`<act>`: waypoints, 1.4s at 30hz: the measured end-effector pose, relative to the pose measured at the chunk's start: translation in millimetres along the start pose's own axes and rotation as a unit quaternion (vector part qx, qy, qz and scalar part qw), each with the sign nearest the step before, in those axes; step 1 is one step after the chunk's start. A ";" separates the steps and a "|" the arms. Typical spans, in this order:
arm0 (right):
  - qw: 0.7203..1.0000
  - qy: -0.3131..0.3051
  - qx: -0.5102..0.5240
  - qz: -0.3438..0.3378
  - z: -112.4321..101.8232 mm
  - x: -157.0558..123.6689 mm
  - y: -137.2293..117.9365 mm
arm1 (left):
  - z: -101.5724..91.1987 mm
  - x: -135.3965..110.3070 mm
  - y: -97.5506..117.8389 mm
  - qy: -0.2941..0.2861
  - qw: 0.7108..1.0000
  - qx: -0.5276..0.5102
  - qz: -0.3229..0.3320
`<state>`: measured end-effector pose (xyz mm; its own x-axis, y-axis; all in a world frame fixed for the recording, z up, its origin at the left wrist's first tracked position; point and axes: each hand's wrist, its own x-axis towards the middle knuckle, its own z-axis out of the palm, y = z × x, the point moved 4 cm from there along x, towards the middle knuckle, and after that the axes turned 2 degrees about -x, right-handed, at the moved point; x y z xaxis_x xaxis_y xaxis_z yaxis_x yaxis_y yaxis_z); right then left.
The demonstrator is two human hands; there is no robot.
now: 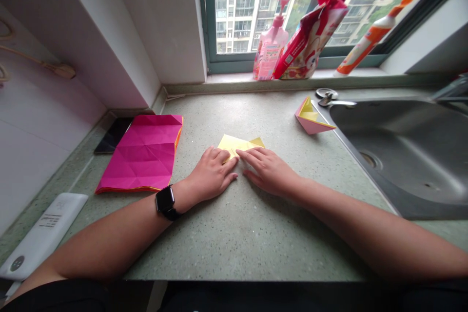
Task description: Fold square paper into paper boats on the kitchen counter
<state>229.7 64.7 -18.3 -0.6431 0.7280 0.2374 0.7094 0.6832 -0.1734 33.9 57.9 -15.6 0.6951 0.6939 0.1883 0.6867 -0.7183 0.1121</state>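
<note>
A folded sheet of yellow paper (231,144) lies on the countertop between my hands, with a darker folded corner at its right end. My left hand (214,170) rests on its left part, fingers slightly bent and thumb apart, a black watch on the wrist. On the paper's near edge, my right hand (268,168) lays its outstretched fingers, the index fingertip close to the left hand. Both hands press from above; the fingers partly cover the paper. A small pink-and-yellow folded paper boat (310,119) stands farther off to the right.
Creased magenta paper sheets (144,156) lie at left, partly over a dark flat device (113,134). Nearer is a white power strip (44,234). A steel sink (409,156) borders the right. A pink pump bottle (271,48), red bag (310,39) and orange-white bottle (373,39) line the windowsill.
</note>
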 end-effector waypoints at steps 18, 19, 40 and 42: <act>1.000 0.004 0.000 -0.007 0.0 -0.6 -0.2 | 0.2 -2.1 3.4 -0.005 1.000 -0.001 -0.002; 1.000 0.002 -0.004 -0.008 -0.4 -0.9 -0.8 | 0.0 -2.3 3.6 -0.009 1.000 0.004 0.001; 0.999 -0.017 -0.036 0.005 -4.0 -2.0 -3.8 | -21.3 -7.5 -4.1 0.006 1.000 0.022 0.003; 0.999 -0.020 -0.037 0.006 -4.4 -1.9 -3.4 | -25.9 -9.0 -6.9 0.004 1.000 0.020 0.001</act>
<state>229.8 60.7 -13.9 -0.6437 0.7392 0.1979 0.7359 0.6689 -0.1049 17.3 55.3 7.2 0.6953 0.6911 0.1973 0.6926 -0.7176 0.0730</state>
